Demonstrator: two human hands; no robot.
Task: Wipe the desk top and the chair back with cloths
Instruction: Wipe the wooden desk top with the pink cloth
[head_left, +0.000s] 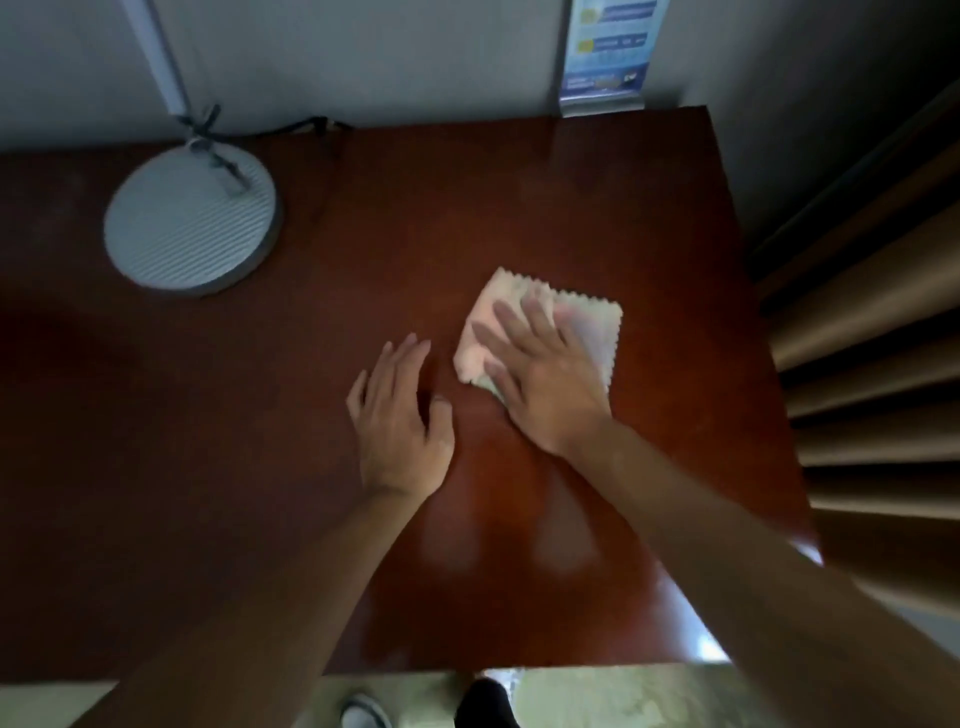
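Observation:
A folded pale pink cloth (592, 322) with a zigzag edge lies on the dark red-brown desk top (363, 234), right of centre. My right hand (545, 379) presses flat on the cloth with straight, spread fingers and covers its near half. Just left of the cloth, my left hand (400, 421) hovers at or rests on the bare desk with relaxed fingers, holding nothing. No chair is in view.
A round grey lamp base (192, 223) with its stem and cord stands at the back left of the desk. A blue leaflet stand (605, 57) sits at the back edge against the wall. Brown curtains (872, 322) hang along the desk's right side. Floor and shoes show below the front edge.

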